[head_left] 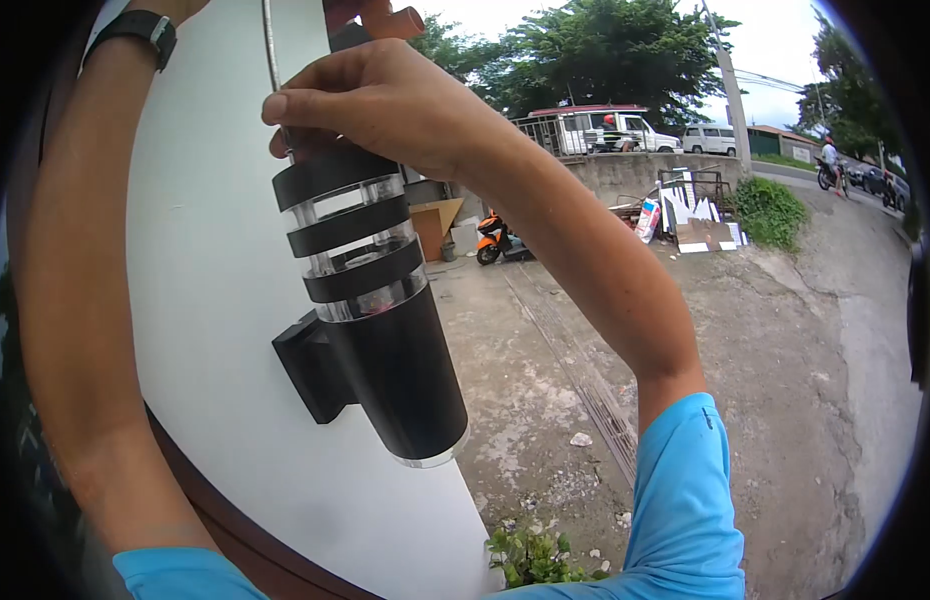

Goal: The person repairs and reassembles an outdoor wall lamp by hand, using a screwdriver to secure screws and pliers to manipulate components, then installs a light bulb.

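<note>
Wall lamp (400, 365), black, with dark rings around its clear upper section (373, 302), is seen near, just left of the middle, in front of a white wall (215, 250) and leaning slightly. Above its top end, a thin rod (270, 50) is pinched between the thumb and bent index finger of the right hand (375, 95); the other fingers are curled behind and partly hidden. The left hand (181, 5) is cut off by the upper edge, so whether its fingers are spread or closed cannot be told; nor can anything held by it be seen.

If the lamp's weight is borne only from above, a swing or twist could be caused by a slip of that narrow pinch, and the wall could be scuffed by the square bracket (320, 370). Whether the bracket is fixed cannot be made out. Should the lamp be let go, the clear parts could be cracked on the rough concrete ground (555, 430), or the low plant (530, 558) near the wall's foot could be struck. With both arms raised, steadiness could be lost through tiredness.

Farther off, an orange scooter (493, 238) is parked; far right, a motorcycle is straddled by a person (831, 158), well apart from the lamp.
</note>
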Motion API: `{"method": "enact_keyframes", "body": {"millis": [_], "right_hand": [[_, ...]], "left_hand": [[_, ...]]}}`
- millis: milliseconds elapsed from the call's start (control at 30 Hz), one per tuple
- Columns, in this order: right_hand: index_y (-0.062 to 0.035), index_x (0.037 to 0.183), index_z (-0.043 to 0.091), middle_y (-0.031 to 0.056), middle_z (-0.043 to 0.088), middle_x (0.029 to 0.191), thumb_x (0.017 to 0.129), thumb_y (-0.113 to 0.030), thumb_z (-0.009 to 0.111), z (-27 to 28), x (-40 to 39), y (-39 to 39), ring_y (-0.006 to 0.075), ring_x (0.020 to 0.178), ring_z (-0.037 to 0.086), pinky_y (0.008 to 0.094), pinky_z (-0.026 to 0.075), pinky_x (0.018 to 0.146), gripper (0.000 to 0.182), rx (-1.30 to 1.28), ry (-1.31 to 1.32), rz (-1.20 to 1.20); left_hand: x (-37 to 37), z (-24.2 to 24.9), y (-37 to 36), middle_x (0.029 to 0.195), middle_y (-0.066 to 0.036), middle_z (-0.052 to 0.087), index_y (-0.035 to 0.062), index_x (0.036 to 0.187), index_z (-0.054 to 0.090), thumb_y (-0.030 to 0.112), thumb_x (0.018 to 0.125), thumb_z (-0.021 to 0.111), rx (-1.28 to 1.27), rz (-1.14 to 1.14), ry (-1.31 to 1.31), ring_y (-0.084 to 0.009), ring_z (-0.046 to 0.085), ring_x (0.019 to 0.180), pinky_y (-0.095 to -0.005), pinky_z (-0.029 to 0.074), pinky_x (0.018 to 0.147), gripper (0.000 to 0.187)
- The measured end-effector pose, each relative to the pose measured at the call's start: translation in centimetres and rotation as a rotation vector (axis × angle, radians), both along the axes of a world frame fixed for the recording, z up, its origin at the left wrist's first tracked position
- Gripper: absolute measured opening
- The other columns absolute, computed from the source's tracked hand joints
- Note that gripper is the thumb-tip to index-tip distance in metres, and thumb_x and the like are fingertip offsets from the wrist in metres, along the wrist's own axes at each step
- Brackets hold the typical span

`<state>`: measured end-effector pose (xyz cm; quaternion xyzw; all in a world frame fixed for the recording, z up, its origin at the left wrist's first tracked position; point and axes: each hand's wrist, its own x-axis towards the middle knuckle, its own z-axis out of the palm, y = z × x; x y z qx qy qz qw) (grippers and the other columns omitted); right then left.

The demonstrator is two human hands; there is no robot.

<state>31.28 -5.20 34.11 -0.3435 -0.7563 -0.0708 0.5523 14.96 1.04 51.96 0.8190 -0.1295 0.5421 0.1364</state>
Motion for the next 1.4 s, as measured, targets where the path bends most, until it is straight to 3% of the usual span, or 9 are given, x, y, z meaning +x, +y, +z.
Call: {"method": "enact_keyframes", "body": {"millis": [33, 100, 200, 333, 467, 700, 933, 1100, 1400], "right_hand": [[0.0051, 0.110, 0.073, 0.0156, 0.078, 0.095, 0.095, -0.030, 0.073, -0.1, 0.2, 0.0, 0.0196, 0.085, 0.077, 0.0329, 0.060, 0.090, 0.038, 0.000, 0.020, 0.022], [0.0069, 0.108, 0.074, 0.0160, 0.078, 0.093, 0.093, -0.026, 0.075, -0.1, 0.6, 0.2, 0.0199, 0.084, 0.077, 0.0312, 0.061, 0.086, 0.036, -0.004, 0.046, 0.024], [0.0035, 0.088, 0.079, 0.0124, 0.077, 0.083, 0.082, -0.023, 0.083, 0.0, 0.8, 0.3, 0.0187, 0.075, 0.073, 0.0314, 0.059, 0.072, 0.027, -0.006, 0.118, 0.101], [0.0025, 0.086, 0.079, 0.0127, 0.077, 0.086, 0.077, -0.023, 0.087, -0.2, 0.8, -0.6, 0.0211, 0.078, 0.074, 0.0336, 0.061, 0.074, 0.028, -0.056, 0.167, -0.018], [0.0011, 0.086, 0.079, 0.0133, 0.077, 0.089, 0.078, -0.029, 0.087, -0.2, 0.9, -0.4, 0.0224, 0.082, 0.074, 0.0329, 0.060, 0.076, 0.033, -0.059, 0.129, -0.078], [-0.0040, 0.098, 0.080, 0.0114, 0.077, 0.097, 0.083, -0.033, 0.082, 1.0, 0.8, 1.6, 0.0222, 0.089, 0.074, 0.0335, 0.059, 0.082, 0.033, -0.132, 0.058, -0.280], [-0.0053, 0.102, 0.080, 0.0112, 0.077, 0.101, 0.086, -0.033, 0.080, 2.0, 0.1, 2.4, 0.0221, 0.094, 0.073, 0.0338, 0.058, 0.086, 0.032, -0.190, 0.023, -0.339], [-0.0062, 0.105, 0.080, 0.0111, 0.077, 0.104, 0.088, -0.034, 0.078, 1.1, -0.1, -0.1, 0.0219, 0.097, 0.073, 0.0341, 0.058, 0.089, 0.032, -0.230, -0.025, -0.348], [-0.0079, 0.110, 0.080, 0.0109, 0.077, 0.109, 0.092, -0.034, 0.075, 0.2, 0.1, -1.7, 0.0217, 0.103, 0.072, 0.0345, 0.057, 0.094, 0.032, -0.253, -0.024, -0.296]], "left_hand": [[-0.1, 0.4, -0.1, 0.066, -0.004, 0.051, 0.0079, 0.086, 0.055, 0.038, 0.107, 0.054, -0.031, -0.105, 0.080, -0.0180, 0.053, 0.047, -0.0323, 0.050, 0.047, 0.037], [0.0, 1.7, 0.1, 0.086, -0.011, 0.060, -0.0028, 0.109, 0.061, 0.021, 0.104, 0.057, 0.007, 0.022, 0.151, -0.0204, 0.061, 0.074, -0.0344, 0.062, 0.068, 0.025], [0.9, 1.6, -0.3, 0.095, -0.013, 0.058, -0.0057, 0.105, 0.059, 0.018, 0.107, 0.047, -0.026, 0.109, -0.037, -0.0251, 0.063, 0.085, -0.0371, 0.063, 0.069, 0.027], [0.6, 1.9, -0.6, 0.104, -0.015, 0.057, -0.0051, 0.104, 0.059, 0.018, 0.106, 0.049, 0.033, 0.077, 0.110, -0.0284, 0.064, 0.096, -0.0394, 0.064, 0.072, 0.025], [-0.7, -1.4, -3.5, 0.095, -0.012, 0.058, -0.0036, 0.103, 0.060, 0.021, 0.107, 0.051, 0.022, -0.006, 0.287, -0.0246, 0.063, 0.086, -0.0379, 0.063, 0.069, 0.027], [-0.4, -1.3, -3.4, 0.087, -0.009, 0.058, -0.0020, 0.103, 0.062, 0.028, 0.107, 0.056, 0.064, -0.008, 0.298, -0.0198, 0.059, 0.075, -0.0365, 0.061, 0.067, 0.030], [-0.8, -1.7, -4.2, 0.091, -0.011, 0.060, -0.0006, 0.101, 0.063, 0.028, 0.106, 0.057, -0.009, -0.054, 0.363, -0.0212, 0.060, 0.077, -0.0381, 0.060, 0.069, 0.030], [1.1, 0.7, -1.1, 0.097, -0.014, 0.060, -0.0026, 0.099, 0.061, 0.025, 0.105, 0.054, 0.047, 0.255, 0.091, -0.0261, 0.062, 0.087, -0.0381, 0.061, 0.070, 0.029], [1.9, -2.7, -2.7, 0.097, -0.016, 0.058, -0.0088, 0.108, 0.057, 0.011, 0.102, 0.051, -0.010, 0.185, 0.000, -0.0287, 0.064, 0.095, -0.0383, 0.063, 0.066, 0.022]]}}
